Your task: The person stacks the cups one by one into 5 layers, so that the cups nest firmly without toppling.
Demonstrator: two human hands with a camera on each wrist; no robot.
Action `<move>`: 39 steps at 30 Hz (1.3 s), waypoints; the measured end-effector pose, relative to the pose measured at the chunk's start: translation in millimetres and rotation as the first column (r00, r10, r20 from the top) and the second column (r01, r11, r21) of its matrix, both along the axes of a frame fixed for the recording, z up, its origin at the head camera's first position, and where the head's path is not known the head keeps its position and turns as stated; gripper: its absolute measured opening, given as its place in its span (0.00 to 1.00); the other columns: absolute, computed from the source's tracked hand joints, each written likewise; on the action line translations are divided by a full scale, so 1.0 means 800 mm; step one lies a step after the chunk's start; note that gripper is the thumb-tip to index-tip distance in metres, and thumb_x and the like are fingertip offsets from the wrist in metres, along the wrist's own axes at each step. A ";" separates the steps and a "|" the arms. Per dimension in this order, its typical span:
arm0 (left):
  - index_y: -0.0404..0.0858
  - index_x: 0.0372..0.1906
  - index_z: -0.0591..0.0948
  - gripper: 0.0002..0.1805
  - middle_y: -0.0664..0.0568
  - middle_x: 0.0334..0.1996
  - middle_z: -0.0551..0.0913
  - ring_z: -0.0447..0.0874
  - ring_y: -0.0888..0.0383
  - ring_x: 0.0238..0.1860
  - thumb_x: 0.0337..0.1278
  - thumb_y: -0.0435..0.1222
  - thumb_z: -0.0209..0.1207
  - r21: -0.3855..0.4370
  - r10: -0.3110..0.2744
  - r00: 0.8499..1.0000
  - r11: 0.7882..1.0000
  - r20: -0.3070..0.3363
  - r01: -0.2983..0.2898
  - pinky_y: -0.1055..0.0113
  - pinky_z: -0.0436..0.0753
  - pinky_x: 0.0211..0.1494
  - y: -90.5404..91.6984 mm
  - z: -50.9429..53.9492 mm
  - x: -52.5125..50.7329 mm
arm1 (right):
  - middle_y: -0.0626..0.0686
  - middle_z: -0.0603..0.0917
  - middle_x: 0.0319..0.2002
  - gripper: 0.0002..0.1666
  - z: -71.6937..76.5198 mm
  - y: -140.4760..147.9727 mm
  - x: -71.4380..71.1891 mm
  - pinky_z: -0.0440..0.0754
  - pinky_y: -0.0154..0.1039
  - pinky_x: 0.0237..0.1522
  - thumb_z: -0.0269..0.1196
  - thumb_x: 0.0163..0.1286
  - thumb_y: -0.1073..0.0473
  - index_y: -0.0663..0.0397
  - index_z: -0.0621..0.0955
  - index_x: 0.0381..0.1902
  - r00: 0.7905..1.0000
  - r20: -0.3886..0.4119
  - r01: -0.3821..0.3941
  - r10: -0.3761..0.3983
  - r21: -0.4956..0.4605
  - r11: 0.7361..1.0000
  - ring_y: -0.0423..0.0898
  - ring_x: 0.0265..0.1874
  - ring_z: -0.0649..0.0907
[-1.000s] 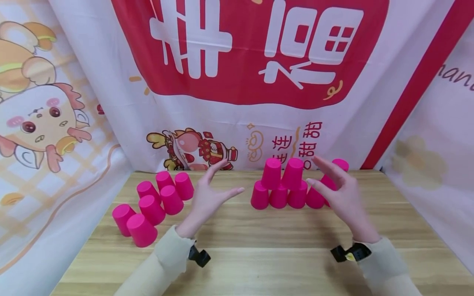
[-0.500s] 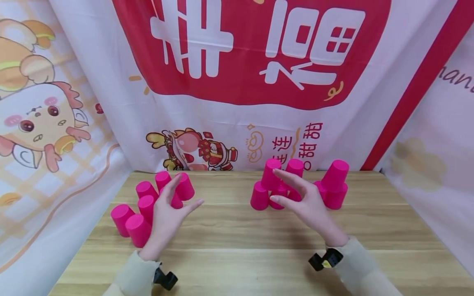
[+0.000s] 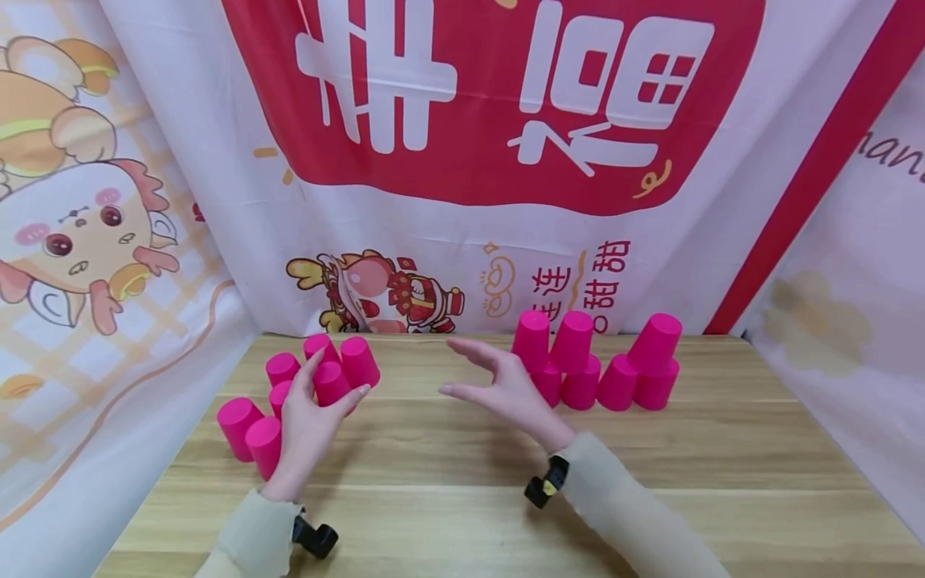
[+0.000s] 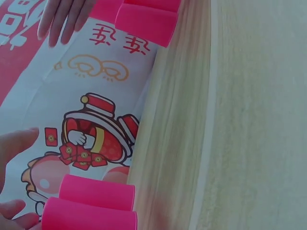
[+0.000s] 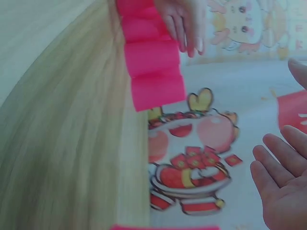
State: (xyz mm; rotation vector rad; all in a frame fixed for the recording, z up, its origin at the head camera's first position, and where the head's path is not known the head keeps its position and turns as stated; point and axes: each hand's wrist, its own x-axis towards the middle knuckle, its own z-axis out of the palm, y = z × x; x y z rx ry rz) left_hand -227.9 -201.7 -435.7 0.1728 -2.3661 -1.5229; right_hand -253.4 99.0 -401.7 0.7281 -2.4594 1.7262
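Closest are two pale sleeves [image 3: 249,534], with a small black camera [image 3: 315,538] on each wrist. The left hand [image 3: 307,421] has its grip wide, with a pink cup [image 3: 331,381] between finger and thumb; I can't tell if they touch it. More upside-down cups [image 3: 237,425] stand around it on the wooden surface [image 3: 433,514]. The right hand's [image 3: 506,393] grip is wide too, beside the stacked cups [image 3: 574,345]. At the back hangs a red and white cloth [image 3: 462,172].
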 end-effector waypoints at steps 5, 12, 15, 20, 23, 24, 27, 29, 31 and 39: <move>0.44 0.81 0.57 0.53 0.44 0.75 0.62 0.62 0.42 0.72 0.55 0.47 0.75 -0.026 0.004 1.000 1.000 -0.015 -0.004 0.40 0.72 0.67 -0.005 -0.007 -0.008 | 0.37 0.76 0.66 0.40 -0.013 -0.044 -0.027 0.71 0.55 0.67 0.76 0.61 0.42 0.31 0.75 0.70 0.999 0.032 -0.032 0.031 0.045 0.998 0.44 0.67 0.73; 0.40 0.81 0.55 0.51 0.39 0.76 0.60 0.61 0.39 0.73 0.60 0.41 0.72 -0.084 0.001 1.000 0.996 0.011 0.000 0.39 0.68 0.70 -0.007 -0.016 -0.019 | 0.42 0.73 0.70 0.45 -0.031 -0.095 -0.067 0.70 0.50 0.69 0.74 0.61 0.39 0.40 0.73 0.73 0.998 0.026 -0.067 0.064 0.151 0.986 0.47 0.69 0.72; 0.38 0.81 0.53 0.49 0.38 0.76 0.59 0.59 0.39 0.74 0.64 0.40 0.69 -0.083 -0.004 0.999 0.997 0.033 0.007 0.41 0.65 0.72 -0.006 -0.018 -0.022 | 0.42 0.72 0.71 0.47 -0.032 -0.112 -0.080 0.70 0.51 0.68 0.73 0.60 0.35 0.39 0.72 0.74 0.998 0.029 -0.068 0.064 0.189 0.980 0.48 0.69 0.71; 0.36 0.80 0.53 0.41 0.36 0.75 0.61 0.61 0.39 0.73 0.72 0.39 0.60 -0.069 -0.009 0.996 0.997 0.087 0.015 0.42 0.65 0.72 -0.006 -0.022 -0.023 | 0.40 0.72 0.71 0.42 -0.031 -0.141 -0.097 0.69 0.54 0.69 0.73 0.65 0.42 0.39 0.72 0.74 0.994 0.025 -0.111 0.109 0.181 0.977 0.47 0.71 0.70; 0.34 0.78 0.57 0.37 0.34 0.72 0.65 0.64 0.38 0.71 0.73 0.39 0.58 -0.075 0.002 0.995 0.997 0.098 0.005 0.42 0.68 0.71 -0.006 -0.025 -0.022 | 0.41 0.72 0.71 0.39 -0.031 -0.155 -0.102 0.69 0.54 0.69 0.72 0.67 0.48 0.42 0.72 0.74 0.992 0.028 -0.125 0.122 0.174 0.977 0.45 0.71 0.69; 0.33 0.77 0.58 0.35 0.34 0.71 0.66 0.66 0.38 0.70 0.73 0.38 0.59 -0.079 0.007 0.996 0.997 0.092 0.000 0.42 0.69 0.70 -0.006 -0.025 -0.022 | 0.42 0.72 0.71 0.39 -0.031 -0.159 -0.103 0.69 0.54 0.69 0.72 0.68 0.49 0.43 0.72 0.74 0.992 0.031 -0.125 0.121 0.171 0.977 0.45 0.71 0.69; 0.31 0.73 0.61 0.33 0.33 0.67 0.70 0.70 0.38 0.66 0.72 0.39 0.60 -0.089 0.020 0.997 0.996 0.077 -0.013 0.43 0.73 0.67 -0.004 -0.025 -0.019 | 0.45 0.73 0.71 0.38 -0.030 -0.170 -0.105 0.70 0.53 0.68 0.71 0.68 0.48 0.46 0.73 0.73 0.994 0.043 -0.105 0.099 0.185 0.977 0.45 0.70 0.70; 0.30 0.70 0.63 0.32 0.34 0.64 0.72 0.73 0.39 0.63 0.71 0.39 0.62 -0.101 0.026 0.997 0.995 0.070 -0.018 0.44 0.75 0.65 -0.001 -0.023 -0.015 | 0.46 0.73 0.71 0.38 -0.030 -0.176 -0.106 0.70 0.53 0.68 0.71 0.68 0.47 0.47 0.73 0.73 0.995 0.048 -0.100 0.093 0.192 0.976 0.46 0.70 0.70; 0.30 0.68 0.65 0.31 0.34 0.62 0.74 0.75 0.39 0.60 0.69 0.39 0.63 -0.114 0.020 0.997 0.993 0.073 -0.012 0.45 0.77 0.63 0.001 -0.020 -0.008 | 0.46 0.73 0.70 0.38 -0.029 -0.182 -0.107 0.70 0.53 0.68 0.71 0.68 0.47 0.47 0.73 0.73 0.994 0.057 -0.100 0.090 0.193 0.976 0.47 0.69 0.71; 0.31 0.66 0.67 0.32 0.36 0.60 0.76 0.79 0.40 0.56 0.65 0.38 0.68 -0.163 -0.022 0.996 0.986 0.084 0.035 0.46 0.81 0.59 0.007 -0.014 0.013 | 0.49 0.74 0.70 0.39 -0.028 -0.192 -0.106 0.71 0.55 0.68 0.71 0.69 0.48 0.48 0.72 0.74 0.992 0.105 -0.096 0.076 0.197 0.976 0.51 0.68 0.73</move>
